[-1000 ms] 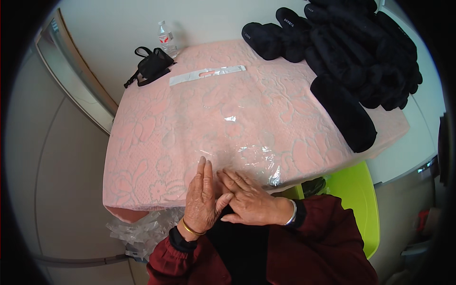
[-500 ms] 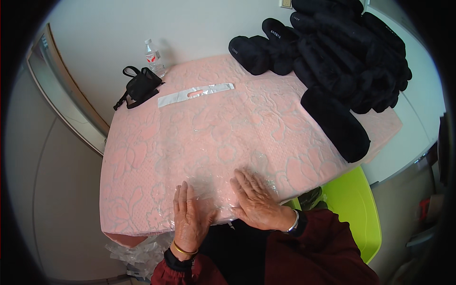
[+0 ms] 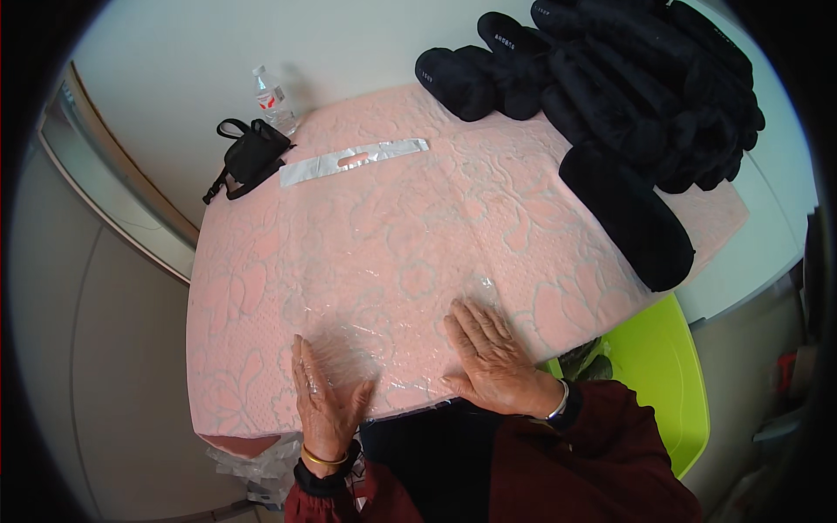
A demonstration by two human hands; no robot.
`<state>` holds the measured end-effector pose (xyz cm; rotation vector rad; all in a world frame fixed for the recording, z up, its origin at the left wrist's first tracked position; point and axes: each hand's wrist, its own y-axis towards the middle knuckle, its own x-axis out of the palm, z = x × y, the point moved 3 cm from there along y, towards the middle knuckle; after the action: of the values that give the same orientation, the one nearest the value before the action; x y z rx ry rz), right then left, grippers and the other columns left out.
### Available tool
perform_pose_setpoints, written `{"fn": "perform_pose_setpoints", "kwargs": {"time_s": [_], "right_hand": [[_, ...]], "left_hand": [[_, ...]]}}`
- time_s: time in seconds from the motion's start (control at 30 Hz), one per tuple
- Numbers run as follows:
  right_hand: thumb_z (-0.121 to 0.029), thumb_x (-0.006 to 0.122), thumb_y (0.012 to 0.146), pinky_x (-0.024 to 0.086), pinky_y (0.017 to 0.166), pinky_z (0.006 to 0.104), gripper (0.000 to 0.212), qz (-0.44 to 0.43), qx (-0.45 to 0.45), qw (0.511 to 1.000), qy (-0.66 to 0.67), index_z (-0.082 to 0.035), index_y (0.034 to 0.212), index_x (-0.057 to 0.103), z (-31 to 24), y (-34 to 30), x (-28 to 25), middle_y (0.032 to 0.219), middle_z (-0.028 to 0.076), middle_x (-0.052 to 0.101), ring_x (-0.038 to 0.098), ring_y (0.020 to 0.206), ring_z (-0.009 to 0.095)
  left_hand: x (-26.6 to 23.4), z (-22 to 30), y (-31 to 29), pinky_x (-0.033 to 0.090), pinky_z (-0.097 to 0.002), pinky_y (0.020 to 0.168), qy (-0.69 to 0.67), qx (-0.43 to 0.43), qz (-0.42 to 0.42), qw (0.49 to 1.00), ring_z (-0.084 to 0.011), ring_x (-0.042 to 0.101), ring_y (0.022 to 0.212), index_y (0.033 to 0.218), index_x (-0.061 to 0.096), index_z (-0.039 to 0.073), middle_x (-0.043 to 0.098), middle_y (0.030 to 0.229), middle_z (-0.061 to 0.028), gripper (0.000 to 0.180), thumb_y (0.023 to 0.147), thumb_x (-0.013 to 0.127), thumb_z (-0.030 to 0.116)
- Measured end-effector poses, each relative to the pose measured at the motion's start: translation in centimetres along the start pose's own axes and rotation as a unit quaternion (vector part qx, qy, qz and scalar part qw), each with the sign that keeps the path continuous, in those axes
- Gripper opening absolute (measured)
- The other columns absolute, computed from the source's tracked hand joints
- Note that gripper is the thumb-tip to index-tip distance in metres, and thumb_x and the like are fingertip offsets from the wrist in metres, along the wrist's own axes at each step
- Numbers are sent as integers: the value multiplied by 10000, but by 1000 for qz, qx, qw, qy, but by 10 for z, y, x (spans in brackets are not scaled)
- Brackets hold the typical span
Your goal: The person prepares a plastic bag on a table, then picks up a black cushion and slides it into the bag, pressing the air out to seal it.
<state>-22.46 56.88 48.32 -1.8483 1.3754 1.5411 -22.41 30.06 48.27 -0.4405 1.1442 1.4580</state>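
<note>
You are smoothing the clear plastic bag [image 3: 375, 288] flat on the pink quilted cloth [image 3: 261, 288] over the bench, your left hand [image 3: 327, 397] and right hand [image 3: 493, 357] both released, palms down on the bag's near edge; next, I judge, press outward evenly.

The light is bright and even, like daylight in a room. Shadows are soft; a faint one lies on the wall behind the small clear plastic water bottle [image 3: 270, 94]. The thin clear plastic sheet [image 3: 384, 344] shines with little white glints. The heap of black fuzzy slippers [image 3: 610, 96] is so dark that its details get lost. The picture is sharp in the middle. Its corners are black, and straight edges bend near the rim.
</note>
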Motion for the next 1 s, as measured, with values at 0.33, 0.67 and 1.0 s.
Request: {"fn": "perform_pose_setpoints", "kwargs": {"time_s": [0.33, 0.67, 1.0], "right_hand": [[-348, 735, 868, 226, 1209, 539, 868, 7, -26, 1000, -4, 105, 1486, 328, -13, -7, -1, 1569, 292, 297, 270, 1474, 453], [-547, 716, 830, 167, 1236, 499, 1031, -61, -55, 996, -38, 126, 1491, 300, -8, -18, -14, 1593, 286, 262, 223, 1508, 413], [-437, 745, 836, 244, 1219, 473, 894, -10, -106, 994, 35, 101, 1448, 375, 2, -37, 0, 1561, 256, 320, 297, 1473, 403]], "left_hand": [[18, 22, -6, 338, -529, 1155, -32, 39, 0, 999, -521, 366, 1388, 1484, 326, -94, 344, 1515, -355, 892, 845, 777, 333], [7, 12, 1, 326, -541, 1154, 65, 84, -50, 993, -493, 395, 1371, 1402, 442, -119, 415, 1479, -326, 805, 878, 708, 431], [-1, 7, -6, 440, -497, 1041, 79, 101, 73, 989, -433, 574, 1196, 1243, 590, -87, 596, 1279, -309, 572, 898, 725, 348]]}}
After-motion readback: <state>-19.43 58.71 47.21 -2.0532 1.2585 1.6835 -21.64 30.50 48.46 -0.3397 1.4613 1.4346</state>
